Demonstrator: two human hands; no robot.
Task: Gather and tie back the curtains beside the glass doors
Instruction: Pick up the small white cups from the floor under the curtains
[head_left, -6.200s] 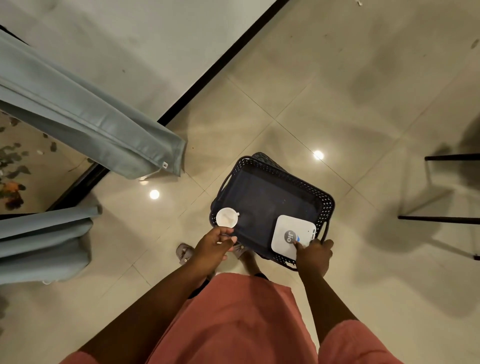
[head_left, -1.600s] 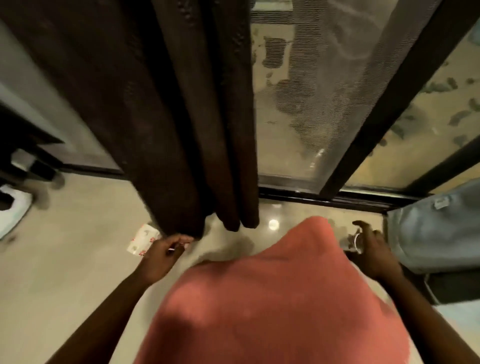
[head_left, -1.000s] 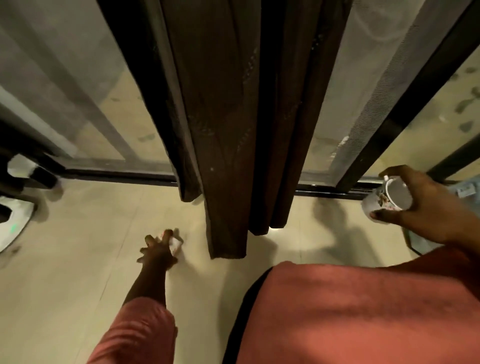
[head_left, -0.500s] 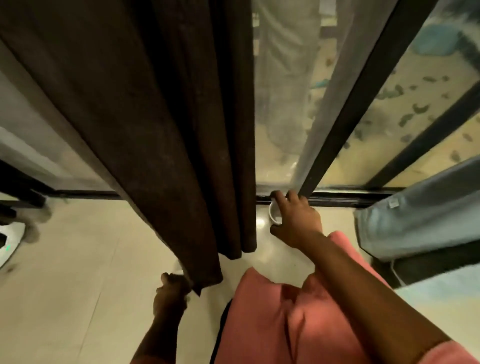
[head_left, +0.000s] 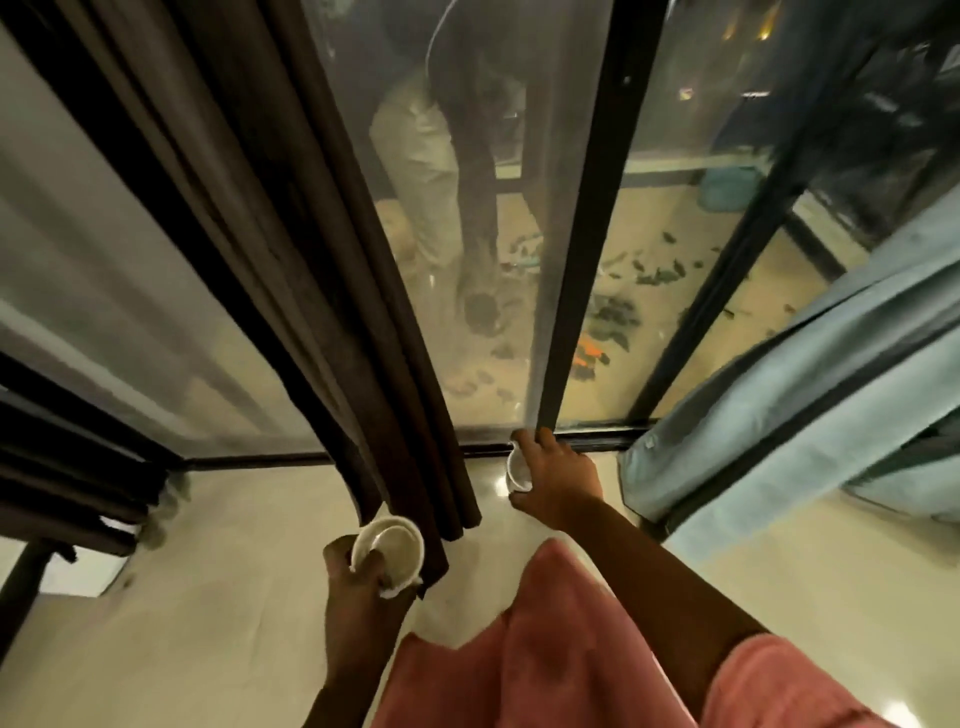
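a: what's each hand doing?

b: the left hand (head_left: 363, 577) grips a small white bowl (head_left: 388, 550), fingers curled round its near rim, with a scrap of something white under it. the right hand (head_left: 553, 480) holds a white cup (head_left: 518, 470) low by the door track, fingers wrapped round it.

a: and the curtains?

b: the dark brown curtain (head_left: 291, 270) hangs loose just beyond the left hand, its hem touching the bowl's far side. the pale blue curtain (head_left: 779, 395) hangs to the right of the right hand, apart from it. the glass door (head_left: 467, 234) stands between them, straight ahead of both hands.

a: what's changed?

b: a second ago the left hand was flat on the floor near the brown hem; now it's up with the bowl in it. the right hand has carried the cup from up near the blue curtain down to the track.

a: meaning?

b: i'd judge the floor below the curtains is being cleared first. neither curtain is gathered or tied, and both hands are full, so tying can't begin until the cup and bowl are put down.
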